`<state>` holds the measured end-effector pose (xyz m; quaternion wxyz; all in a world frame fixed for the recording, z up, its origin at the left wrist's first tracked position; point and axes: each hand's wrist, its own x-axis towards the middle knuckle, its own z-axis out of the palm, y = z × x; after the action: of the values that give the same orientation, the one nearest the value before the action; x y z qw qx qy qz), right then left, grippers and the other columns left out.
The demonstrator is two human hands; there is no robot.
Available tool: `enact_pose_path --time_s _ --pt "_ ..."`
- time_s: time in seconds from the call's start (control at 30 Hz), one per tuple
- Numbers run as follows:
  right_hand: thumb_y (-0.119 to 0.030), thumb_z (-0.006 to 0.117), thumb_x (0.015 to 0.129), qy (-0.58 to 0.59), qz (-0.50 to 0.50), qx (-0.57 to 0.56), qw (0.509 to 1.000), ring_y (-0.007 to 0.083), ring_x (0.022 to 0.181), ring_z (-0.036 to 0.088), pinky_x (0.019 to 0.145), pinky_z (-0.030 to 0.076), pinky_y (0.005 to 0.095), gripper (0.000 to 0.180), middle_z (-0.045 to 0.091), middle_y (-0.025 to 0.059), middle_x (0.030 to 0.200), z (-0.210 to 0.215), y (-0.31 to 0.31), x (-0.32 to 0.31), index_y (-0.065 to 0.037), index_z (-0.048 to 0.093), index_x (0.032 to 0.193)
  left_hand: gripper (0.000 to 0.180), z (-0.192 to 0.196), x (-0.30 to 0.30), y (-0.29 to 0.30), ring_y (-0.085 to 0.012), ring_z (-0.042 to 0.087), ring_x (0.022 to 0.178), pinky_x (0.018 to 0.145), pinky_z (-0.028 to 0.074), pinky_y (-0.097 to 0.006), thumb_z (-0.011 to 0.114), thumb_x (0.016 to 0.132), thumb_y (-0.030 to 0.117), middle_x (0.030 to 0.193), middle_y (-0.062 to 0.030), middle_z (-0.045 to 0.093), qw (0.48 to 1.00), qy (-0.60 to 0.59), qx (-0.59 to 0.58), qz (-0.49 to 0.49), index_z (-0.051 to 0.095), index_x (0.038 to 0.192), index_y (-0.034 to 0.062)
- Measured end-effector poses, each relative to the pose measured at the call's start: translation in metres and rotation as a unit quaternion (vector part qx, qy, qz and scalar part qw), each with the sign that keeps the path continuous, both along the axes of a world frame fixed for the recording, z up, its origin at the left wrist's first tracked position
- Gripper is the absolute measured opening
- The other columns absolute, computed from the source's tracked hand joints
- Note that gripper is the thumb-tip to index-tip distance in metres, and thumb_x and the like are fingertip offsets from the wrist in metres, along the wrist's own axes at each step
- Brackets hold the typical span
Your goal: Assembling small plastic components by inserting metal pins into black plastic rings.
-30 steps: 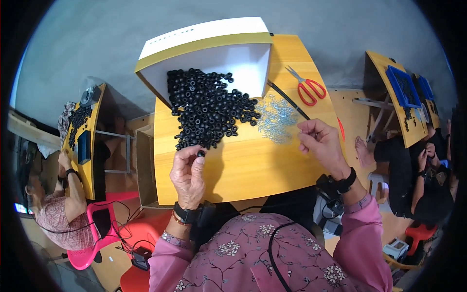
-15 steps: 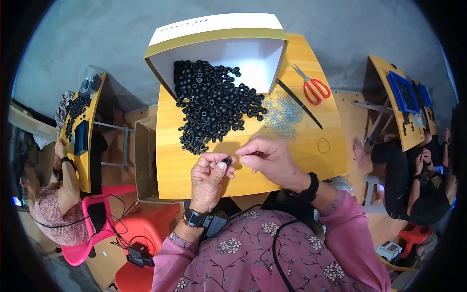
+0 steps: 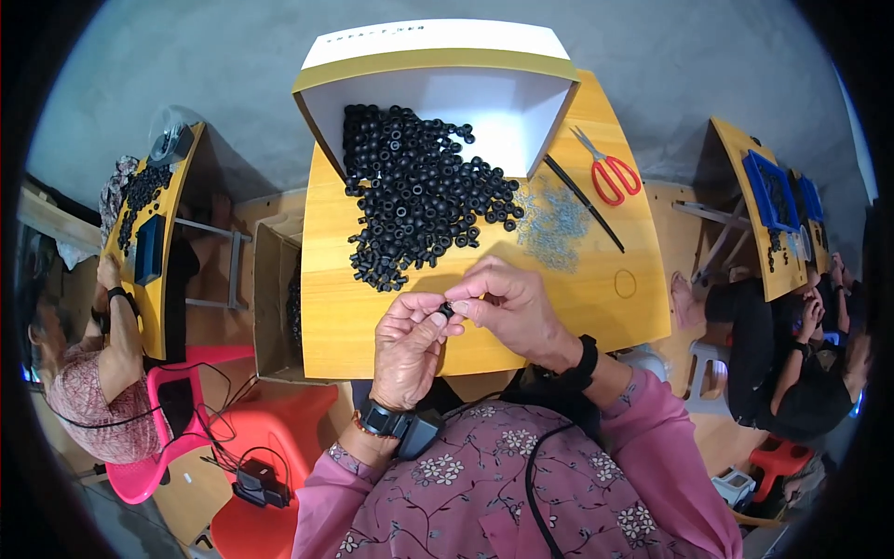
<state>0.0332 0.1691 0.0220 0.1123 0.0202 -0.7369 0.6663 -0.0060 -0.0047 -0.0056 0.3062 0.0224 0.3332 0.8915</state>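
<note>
We hold a small black ring pinched between the fingertips of both hands, just above the near part of the yellow table. Our left hand closes thumb and forefinger on it from 7 o'clock; our right hand meets it from 3 o'clock, fingertips closed on the same piece. Whether the right also holds some small metal part we cannot tell; it is too small to see.

The ring is tiny and the pinch shallow, so in our judgement it could slip, drop onto the table and roll off the near edge into our lap, which lies just at 6 o'clock from the hands.

At 12 o'clock, near the hands, lies the heap of black rings, spilling from an open white box. A careless forward sweep of a wrist could scatter it. At 2 o'clock a patch of small silvery parts lies loose and could be brushed about too.

Farther at 2 o'clock lie a black rod and red scissors, well apart from us. A cardboard carton stands at the table's left edge, at 9 o'clock. Bare table is widest at 3 o'clock and at 9 o'clock from the hands.
</note>
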Motion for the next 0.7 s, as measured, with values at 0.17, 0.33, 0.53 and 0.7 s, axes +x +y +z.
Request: enact_pose_path --time_s 0.17,0.33,0.53,0.7 --pt "-0.004 0.071 0.085 0.029 0.005 0.086 0.996 0.0132 0.078 0.060 0.065 0.049 0.0266 0.017 0.061 0.0049 0.090 -0.001 -0.001 0.003 -0.006 0.073 0.101 0.013 -0.001 0.002 -0.004 -0.0203 0.070 0.090 0.079 0.061 -0.032 0.055 0.095 -0.008 0.100 -0.0142 0.068 1.000 0.007 -0.028 -0.007 0.059 0.105 -0.0017" --pt "-0.003 0.069 0.086 0.058 0.061 0.175 0.981 0.0200 0.081 0.062 0.068 0.050 0.0296 0.018 0.061 0.0074 0.090 0.002 0.003 0.009 -0.006 0.073 0.103 0.009 -0.002 0.007 -0.007 -0.0220 0.071 0.081 0.077 0.061 -0.031 0.056 0.095 -0.007 0.095 -0.0148 0.069 0.999 -0.015 -0.040 -0.016 0.059 0.101 -0.0005" --pt "-0.002 0.068 0.086 0.040 0.076 0.144 0.986 0.0194 0.086 0.063 0.072 0.052 0.0297 0.019 0.063 0.0073 0.095 0.008 0.000 0.010 -0.005 0.072 0.104 0.016 -0.005 0.006 -0.009 -0.0183 0.069 0.088 0.080 0.062 -0.032 0.054 0.095 -0.009 0.101 -0.0116 0.066 0.999 0.000 -0.019 -0.030 0.056 0.108 0.0003" --pt "-0.001 0.068 0.086 0.041 0.052 0.111 0.992 0.0188 0.086 0.064 0.072 0.052 0.0292 0.016 0.063 0.0066 0.095 0.004 -0.003 0.007 -0.005 0.071 0.101 0.021 -0.001 0.003 -0.011 -0.0177 0.068 0.091 0.080 0.061 -0.033 0.055 0.094 -0.010 0.104 -0.0107 0.065 0.999 0.009 -0.024 -0.026 0.055 0.112 0.0006"
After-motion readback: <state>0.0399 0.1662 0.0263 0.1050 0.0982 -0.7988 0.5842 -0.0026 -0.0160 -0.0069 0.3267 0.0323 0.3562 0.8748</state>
